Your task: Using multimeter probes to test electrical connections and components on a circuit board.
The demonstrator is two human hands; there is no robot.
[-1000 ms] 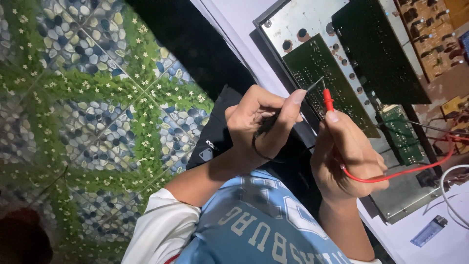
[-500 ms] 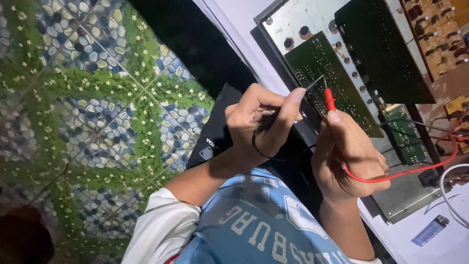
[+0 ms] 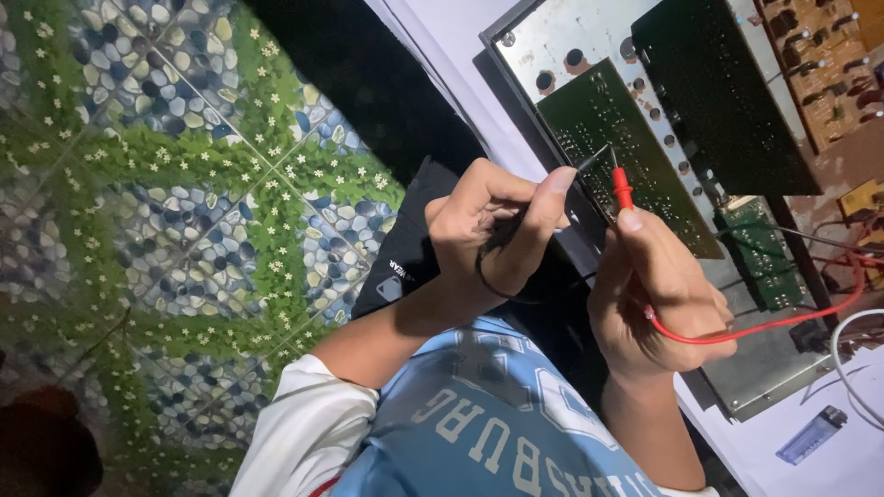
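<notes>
Probing step in hand: left hand [image 3: 502, 230] fingers pinch black probe [image 3: 589, 161], right hand [image 3: 658, 290] fingers grip red probe [image 3: 623, 189], both tips on green board [image 3: 626, 147] at 1 o'clock; next contact likely calls for steady tips.

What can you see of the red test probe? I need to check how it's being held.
The red test probe is a slim red plastic handle with a thin metal tip. The right hand pinches it between thumb and fingers, tip pointing up at the green circuit board, where it appears to touch. Its red lead runs from under the hand and curves off right. The tip of a black probe, held by the left hand, sits close beside it.
</notes>
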